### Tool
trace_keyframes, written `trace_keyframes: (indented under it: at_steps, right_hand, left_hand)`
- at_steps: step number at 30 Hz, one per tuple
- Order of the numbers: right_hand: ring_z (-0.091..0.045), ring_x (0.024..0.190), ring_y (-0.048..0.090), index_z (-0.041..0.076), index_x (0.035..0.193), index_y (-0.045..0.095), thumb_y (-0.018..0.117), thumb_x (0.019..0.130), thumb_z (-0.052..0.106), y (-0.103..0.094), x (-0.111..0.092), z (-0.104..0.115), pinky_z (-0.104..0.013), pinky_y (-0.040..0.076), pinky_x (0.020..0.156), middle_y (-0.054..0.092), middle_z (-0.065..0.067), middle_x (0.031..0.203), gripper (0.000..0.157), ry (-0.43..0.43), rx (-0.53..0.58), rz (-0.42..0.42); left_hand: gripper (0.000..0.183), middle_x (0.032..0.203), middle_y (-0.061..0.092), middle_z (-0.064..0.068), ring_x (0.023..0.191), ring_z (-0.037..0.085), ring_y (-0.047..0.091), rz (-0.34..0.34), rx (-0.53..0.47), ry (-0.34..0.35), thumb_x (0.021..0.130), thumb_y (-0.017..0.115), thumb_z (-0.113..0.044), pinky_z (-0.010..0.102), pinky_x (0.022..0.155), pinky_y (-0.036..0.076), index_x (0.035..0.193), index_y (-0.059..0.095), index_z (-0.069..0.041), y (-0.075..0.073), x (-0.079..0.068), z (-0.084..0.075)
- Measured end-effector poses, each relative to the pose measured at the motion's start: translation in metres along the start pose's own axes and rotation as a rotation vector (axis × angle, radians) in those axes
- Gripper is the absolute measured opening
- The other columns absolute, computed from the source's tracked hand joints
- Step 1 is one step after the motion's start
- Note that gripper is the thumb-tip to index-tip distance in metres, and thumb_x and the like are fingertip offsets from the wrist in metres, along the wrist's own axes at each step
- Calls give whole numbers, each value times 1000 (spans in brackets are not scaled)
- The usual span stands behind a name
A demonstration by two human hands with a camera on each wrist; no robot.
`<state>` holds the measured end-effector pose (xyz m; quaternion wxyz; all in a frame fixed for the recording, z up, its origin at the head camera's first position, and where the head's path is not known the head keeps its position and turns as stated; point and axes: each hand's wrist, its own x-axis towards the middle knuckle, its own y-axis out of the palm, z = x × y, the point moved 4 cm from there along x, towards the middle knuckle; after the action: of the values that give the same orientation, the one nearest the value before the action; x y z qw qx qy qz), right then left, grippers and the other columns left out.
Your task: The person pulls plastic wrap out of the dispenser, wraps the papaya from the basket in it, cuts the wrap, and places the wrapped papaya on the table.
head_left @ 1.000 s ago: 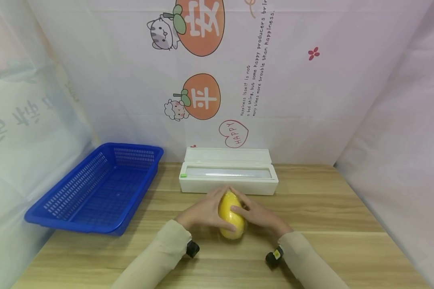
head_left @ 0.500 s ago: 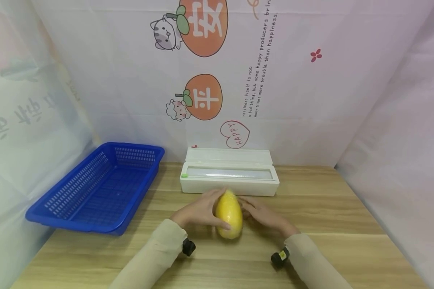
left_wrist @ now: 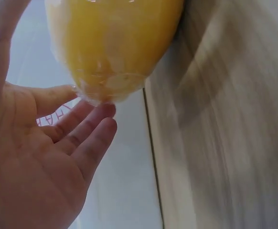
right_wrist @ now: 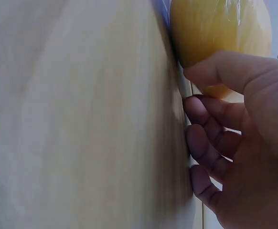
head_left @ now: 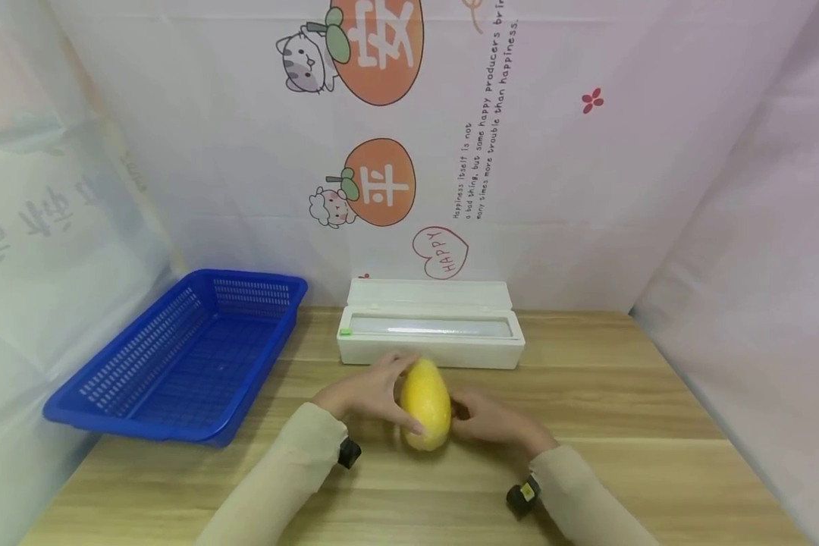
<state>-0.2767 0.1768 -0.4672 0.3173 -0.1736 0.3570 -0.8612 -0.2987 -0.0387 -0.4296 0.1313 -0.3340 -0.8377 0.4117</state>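
A yellow oval melon (head_left: 425,404), tightly wrapped in shiny clear film, is over the wooden table. My left hand (head_left: 371,390) holds it from the left, thumb at the near side and fingers at the far end. In the left wrist view, fingertips of the left hand (left_wrist: 58,143) meet the bunched film at the melon's end (left_wrist: 115,52). My right hand (head_left: 491,417) is low against its right side with bent fingers. The right wrist view has the thumb of the right hand (right_wrist: 244,124) over the melon's lower edge; whether it pinches film there cannot be told.
Behind the hands stands a white cling film box (head_left: 430,350) with its lid raised and a green tab at its left end. A blue perforated basket (head_left: 255,364) sits at the left. Printed white cloth (head_left: 553,189) hangs behind the table (head_left: 621,394).
The melon has moved a little left with my left hand. My right hand has come off its top right side and lowered to its lower right edge, fingers more bent.
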Motion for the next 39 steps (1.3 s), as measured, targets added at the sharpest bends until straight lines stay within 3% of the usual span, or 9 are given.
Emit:
trace_keyframes:
  at_steps: [5,10,17,22,26,32,39]
  right_hand:
    - [-18,89,56,13,110,61,68,86,7,3,1,5,-36,51,81,61,1,97,26,-7,20,-30]
    - [-20,107,58,1,127,58,74,84,14,6,-1,2,-44,48,96,64,-3,117,48,107,52,-99]
    - [-27,100,57,-10,135,44,69,80,1,8,-5,-1,-32,54,77,60,-15,112,61,192,323,-120]
    - [-38,116,57,-9,143,34,62,87,-2,6,-9,-2,-39,52,93,54,-27,131,63,178,437,-145]
    - [-42,120,55,-7,145,31,60,90,0,4,-11,-3,-47,48,99,47,-30,138,63,183,442,-166]
    - [-41,121,54,-2,146,34,62,90,3,5,-11,-3,-50,45,102,48,-25,138,63,186,434,-169]
    - [-38,125,50,17,148,41,66,89,15,5,-13,0,-56,45,98,48,-14,141,64,225,449,-177]
  left_hand:
    - [125,151,35,7,131,20,43,1,1,-8,63,85,-67,44,108,39,159,26,-14,-1,-2,3]
    - [118,146,38,10,126,20,47,-42,-22,26,69,84,-62,43,106,42,158,27,-9,3,-2,6]
    - [118,149,39,4,129,18,47,-89,-118,52,67,89,-57,41,105,43,158,27,-13,9,-3,13]
    - [117,151,41,-4,131,18,47,-110,-210,92,63,93,-52,43,108,40,156,30,-21,15,-1,22]
    - [122,152,41,-4,133,19,46,-120,-261,97,60,96,-48,46,110,38,156,27,-19,19,1,28]
    - [138,153,38,3,134,23,45,-99,-230,110,60,95,-51,46,110,38,161,9,-11,20,3,30]
    - [130,145,44,-3,129,17,46,-67,-205,170,60,96,-48,42,110,38,159,19,-17,21,5,31]
